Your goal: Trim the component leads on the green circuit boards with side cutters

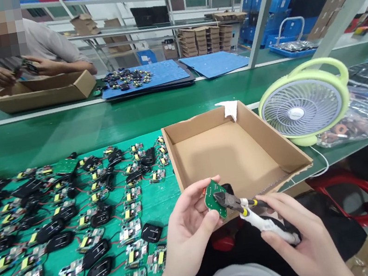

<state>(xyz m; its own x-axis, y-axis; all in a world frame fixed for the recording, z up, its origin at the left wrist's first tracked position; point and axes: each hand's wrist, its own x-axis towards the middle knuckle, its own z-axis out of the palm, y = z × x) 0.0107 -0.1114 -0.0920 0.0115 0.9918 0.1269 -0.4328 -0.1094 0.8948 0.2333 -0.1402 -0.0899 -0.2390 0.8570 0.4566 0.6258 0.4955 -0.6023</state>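
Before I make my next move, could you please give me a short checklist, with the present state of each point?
1. Left hand grips the circuit board: ok, fingers and thumb at its edges.
2. Right hand holds the pliers: ok, by the handles.
3. Jaws touch the board: cannot tell; they overlap it in this view.
4. Gloves worn: not ok, both hands are bare.
5. Fan apart from the hands: ok, it stands right of the cardboard box.
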